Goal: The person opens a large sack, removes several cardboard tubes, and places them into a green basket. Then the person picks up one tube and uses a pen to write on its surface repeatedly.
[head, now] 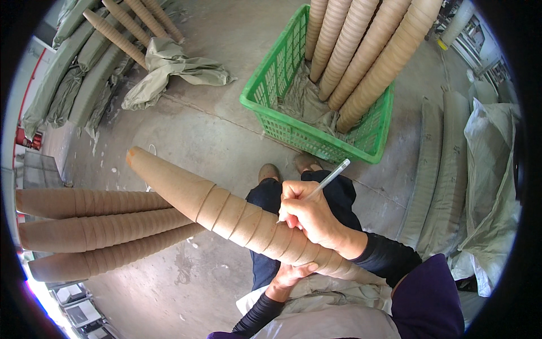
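A long stack of nested brown cardboard cones (pixel 241 220) lies slantwise across my lap, its narrow tip pointing to the upper left. My left hand (pixel 292 276) grips the stack from below, near my body, with the thumb along its side. In my right hand (pixel 307 212) is a clear-barrelled pen (pixel 332 176), its tip at the surface of one cone beside faint reddish marks. The lower right end of the stack rests against my light apron (pixel 330 296) and passes under my right forearm.
A green plastic crate (pixel 313 137) ahead holds several upright cone stacks (pixel 381 63). More cone stacks (pixel 101 233) extend at left. Cloth-wrapped bundles (pixel 440 169) stand at right; others (pixel 80 76) lie at upper left, near a crumpled cloth (pixel 169 72) on the floor.
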`<state>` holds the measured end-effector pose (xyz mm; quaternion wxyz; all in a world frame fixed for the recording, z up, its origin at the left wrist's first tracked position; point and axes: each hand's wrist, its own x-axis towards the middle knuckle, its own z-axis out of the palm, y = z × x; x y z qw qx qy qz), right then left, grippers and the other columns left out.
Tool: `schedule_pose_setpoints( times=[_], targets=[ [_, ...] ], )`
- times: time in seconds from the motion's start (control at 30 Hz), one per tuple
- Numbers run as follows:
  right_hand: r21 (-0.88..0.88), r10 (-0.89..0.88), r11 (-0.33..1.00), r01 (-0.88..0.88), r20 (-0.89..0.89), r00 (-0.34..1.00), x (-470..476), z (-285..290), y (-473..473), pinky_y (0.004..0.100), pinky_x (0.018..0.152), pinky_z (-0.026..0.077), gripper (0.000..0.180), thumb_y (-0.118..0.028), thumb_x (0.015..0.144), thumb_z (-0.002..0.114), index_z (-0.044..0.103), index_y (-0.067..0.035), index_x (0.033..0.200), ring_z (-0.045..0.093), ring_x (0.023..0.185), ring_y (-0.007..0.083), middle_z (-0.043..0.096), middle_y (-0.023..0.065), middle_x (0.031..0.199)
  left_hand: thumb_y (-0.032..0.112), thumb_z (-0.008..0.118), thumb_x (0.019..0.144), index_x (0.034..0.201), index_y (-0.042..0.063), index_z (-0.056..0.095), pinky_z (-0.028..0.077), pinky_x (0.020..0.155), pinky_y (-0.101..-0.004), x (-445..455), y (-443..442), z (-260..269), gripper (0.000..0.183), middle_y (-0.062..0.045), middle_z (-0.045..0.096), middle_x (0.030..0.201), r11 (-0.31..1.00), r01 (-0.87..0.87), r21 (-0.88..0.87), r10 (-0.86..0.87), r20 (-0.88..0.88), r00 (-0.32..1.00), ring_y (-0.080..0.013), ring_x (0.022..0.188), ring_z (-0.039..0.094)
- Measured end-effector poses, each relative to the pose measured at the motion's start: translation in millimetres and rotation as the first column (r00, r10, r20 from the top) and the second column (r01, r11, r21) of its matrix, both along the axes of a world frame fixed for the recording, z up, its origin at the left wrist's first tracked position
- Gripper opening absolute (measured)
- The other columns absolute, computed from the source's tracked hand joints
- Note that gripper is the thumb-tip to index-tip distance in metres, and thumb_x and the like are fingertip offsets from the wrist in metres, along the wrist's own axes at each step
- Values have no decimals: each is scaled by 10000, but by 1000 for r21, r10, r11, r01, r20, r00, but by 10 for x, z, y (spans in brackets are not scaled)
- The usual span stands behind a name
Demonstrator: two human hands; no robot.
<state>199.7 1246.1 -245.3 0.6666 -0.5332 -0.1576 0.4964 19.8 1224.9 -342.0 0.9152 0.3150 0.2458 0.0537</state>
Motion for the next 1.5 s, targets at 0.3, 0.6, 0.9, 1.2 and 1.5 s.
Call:
schedule_pose_setpoints(
  times=[0.3,0.6,0.9,1.2,1.5],
  targets=[
    [20,53,998,-53,9,999,22,-30,-221,204,387,317,176,4,744,564,466,-36,604,474,455,58,542,45,562,210,773,688,1370,2,288,388,971,-355,46,13,172,862,-97,422,1255,999,-36,11,36,-49,998,-215,1159,438],
    [68,57,996,-58,24,998,32,-76,-302,208,417,348,160,19,745,546,473,-25,610,488,484,60,550,49,576,207,799,646,1328,12,341,405,939,-340,30,-17,80,845,-89,451,1215,997,-70,18,71,-54,996,-203,1124,457],
    [77,41,996,-40,-12,999,40,-105,-300,199,383,312,162,-1,761,545,466,-37,623,470,452,55,542,44,567,250,808,607,1347,6,332,406,960,-346,10,-28,47,913,-112,476,1226,998,-55,21,56,-70,996,-221,1130,482],
    [-13,21,1000,-23,-132,991,53,-99,-306,203,397,314,176,-31,769,557,473,-52,615,460,452,57,530,32,549,262,801,607,1348,3,338,403,964,-348,29,-1,80,911,-114,480,1229,999,-36,21,38,-64,997,-223,1131,483],
    [-64,-37,998,27,-170,985,55,-128,-322,196,386,311,177,-22,763,561,473,-53,612,465,451,55,535,36,559,274,793,606,1349,0,343,400,968,-350,71,13,117,910,-116,483,1232,1000,-24,17,25,-49,999,-225,1133,484]
  ],
)
